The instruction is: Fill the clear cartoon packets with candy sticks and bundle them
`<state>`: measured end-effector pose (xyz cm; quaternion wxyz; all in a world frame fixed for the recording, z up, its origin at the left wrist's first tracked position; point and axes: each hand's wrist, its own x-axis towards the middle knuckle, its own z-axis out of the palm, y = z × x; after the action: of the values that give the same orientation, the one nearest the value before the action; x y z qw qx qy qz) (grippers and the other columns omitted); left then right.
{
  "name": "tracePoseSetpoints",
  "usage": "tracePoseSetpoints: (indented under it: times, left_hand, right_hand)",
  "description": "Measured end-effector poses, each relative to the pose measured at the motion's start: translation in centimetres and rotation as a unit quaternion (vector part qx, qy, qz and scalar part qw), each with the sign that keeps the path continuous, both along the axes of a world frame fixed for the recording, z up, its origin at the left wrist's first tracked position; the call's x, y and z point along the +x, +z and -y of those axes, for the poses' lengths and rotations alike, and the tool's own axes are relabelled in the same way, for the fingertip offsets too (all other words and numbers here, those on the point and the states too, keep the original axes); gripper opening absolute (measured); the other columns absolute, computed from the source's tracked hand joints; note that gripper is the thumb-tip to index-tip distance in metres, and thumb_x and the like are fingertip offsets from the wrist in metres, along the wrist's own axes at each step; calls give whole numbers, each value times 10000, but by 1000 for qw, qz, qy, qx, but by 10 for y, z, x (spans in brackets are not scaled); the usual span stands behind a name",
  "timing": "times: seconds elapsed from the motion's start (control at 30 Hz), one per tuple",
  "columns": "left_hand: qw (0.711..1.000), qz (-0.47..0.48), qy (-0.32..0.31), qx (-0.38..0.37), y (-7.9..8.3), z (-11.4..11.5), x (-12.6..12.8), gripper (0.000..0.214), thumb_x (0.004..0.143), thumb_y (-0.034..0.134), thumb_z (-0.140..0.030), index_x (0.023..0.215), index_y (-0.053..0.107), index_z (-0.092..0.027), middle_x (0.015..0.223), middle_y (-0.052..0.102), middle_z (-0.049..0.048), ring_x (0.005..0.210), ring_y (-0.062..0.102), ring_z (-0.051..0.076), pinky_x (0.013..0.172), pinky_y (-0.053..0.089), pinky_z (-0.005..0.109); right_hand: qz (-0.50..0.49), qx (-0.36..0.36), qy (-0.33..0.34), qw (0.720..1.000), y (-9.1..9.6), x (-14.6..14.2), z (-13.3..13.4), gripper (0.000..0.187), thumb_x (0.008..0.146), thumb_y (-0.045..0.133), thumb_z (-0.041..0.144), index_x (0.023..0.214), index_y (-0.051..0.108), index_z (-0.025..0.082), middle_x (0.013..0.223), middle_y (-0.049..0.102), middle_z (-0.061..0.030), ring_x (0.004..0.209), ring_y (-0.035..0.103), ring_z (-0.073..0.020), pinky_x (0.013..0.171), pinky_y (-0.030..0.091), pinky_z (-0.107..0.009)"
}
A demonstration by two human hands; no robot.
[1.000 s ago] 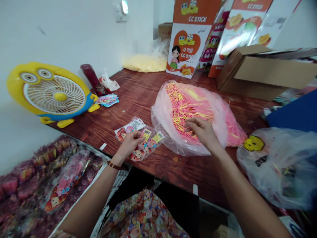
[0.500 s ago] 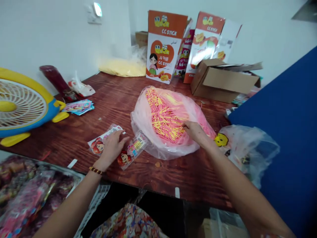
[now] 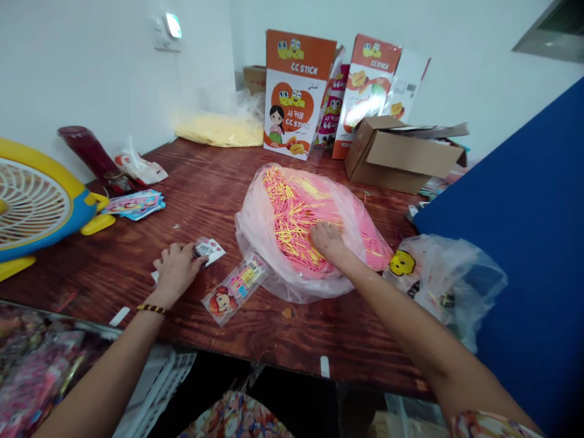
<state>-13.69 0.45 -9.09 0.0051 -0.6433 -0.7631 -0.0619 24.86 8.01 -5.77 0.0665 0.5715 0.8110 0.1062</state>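
My left hand (image 3: 176, 274), with a banded bracelet at the wrist, rests over a printed plastic packet (image 3: 210, 249). Its fingers are bent and its thumb is against the packet, most of which the hand covers. A second clear packet (image 3: 223, 299), printed with a red-haired cartoon girl, lies flat to the right. My right hand (image 3: 327, 238) is in a large open plastic bag (image 3: 250, 225) full of thin pink and yellow sticks (image 3: 292, 213). Its fingers curl down among the sticks; the fingertips are hidden.
A yellow-blue fan (image 3: 41, 201) and a stack of printed packets (image 3: 137, 204) stand left. Behind are CC Stick boxes (image 3: 296, 91), a yellow bag (image 3: 219, 135) and an open carton (image 3: 401, 158). Another plastic bag (image 3: 460, 267) lies by a blue panel (image 3: 520, 243) at right.
My left hand has moved left and settled over the packet. My right hand has shifted left, further into the sticks. The view has moved slightly.
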Motion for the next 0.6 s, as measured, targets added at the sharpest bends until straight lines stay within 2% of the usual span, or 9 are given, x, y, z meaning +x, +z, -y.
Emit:
tracePoseSetpoints:
  times: [0.13, 0.3, 0.5, 0.6]
  left_hand:
    - [1000, 23, -2, -17, -2, -8, -8, 499, 898, 456, -521, 1234, 596, -180, 1224, 569, 209, 1112, 504, 427, 840, 415, 522]
    - [997, 73, -3, 19, -2, -11, -9, 473, 858, 532, -461, 1232, 551, -173, 1236, 590, 190, 1133, 504, 403, 870, 403, 512]
    - [992, 123, 8, 25, 6, -18, -11, 344, 857, 515, -364, 1147, 607, -204, 1028, 712, 133, 1093, 566, 355, 899, 371, 478]
    - [990, 139, 6, 21, 11, -21, -15, 250, 837, 520, -347, 981, 675, -215, 961, 743, 101, 1036, 619, 318, 887, 376, 426]
  right_hand:
    - [-2, 7, -7, 1000, -5, 2, 2, 330, 948, 295, 108, 1106, 582, 65, 1104, 595, -222, 1021, 519, -318, 841, 372, -413]
    - [-31, -1, -11, 999, -7, 13, 1, 310, 947, 308, 102, 1133, 555, 81, 1146, 584, -209, 1054, 508, -302, 879, 364, -398]
    - [-123, -32, -53, 990, -7, 23, -7, 293, 903, 330, 42, 1073, 560, 99, 1033, 648, -182, 974, 566, -266, 847, 378, -356]
    - [-187, -47, -80, 978, -7, 27, -11, 239, 895, 354, 65, 989, 565, 128, 965, 670, -147, 881, 586, -236, 779, 392, -325]
